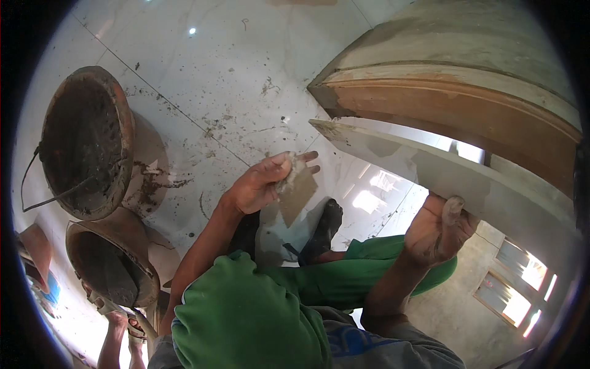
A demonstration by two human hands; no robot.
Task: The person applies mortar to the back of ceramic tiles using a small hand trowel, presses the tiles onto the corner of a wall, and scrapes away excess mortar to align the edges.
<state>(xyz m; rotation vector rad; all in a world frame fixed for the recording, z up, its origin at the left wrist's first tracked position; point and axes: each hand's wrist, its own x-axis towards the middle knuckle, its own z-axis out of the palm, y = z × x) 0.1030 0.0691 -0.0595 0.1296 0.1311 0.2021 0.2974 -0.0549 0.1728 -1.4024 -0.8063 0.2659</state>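
My left hand (261, 184) is closed around a thin, flat, square grey-brown piece (298, 197), pinched between thumb and fingers. A lump of wet grey mortar (292, 169) sticks to its upper edge by my thumb. To the right, my right hand (439, 230) grips the lower edge of a long, narrow, pale board (393, 150). Its thumb lies on the near side, coated in grey, and the fingers are partly hidden behind the board. The board slants from the middle toward the right rim, with darker grey smears on its face.
Two mortar-caked buckets, a larger one (86, 144) with a wire handle and a smaller one (114, 264), stand at left. Another person's foot (135, 335) shows below them. Mortar crumbs litter the white tiled floor (184, 74). A brown-edged raised structure (442, 101) rises behind the board.
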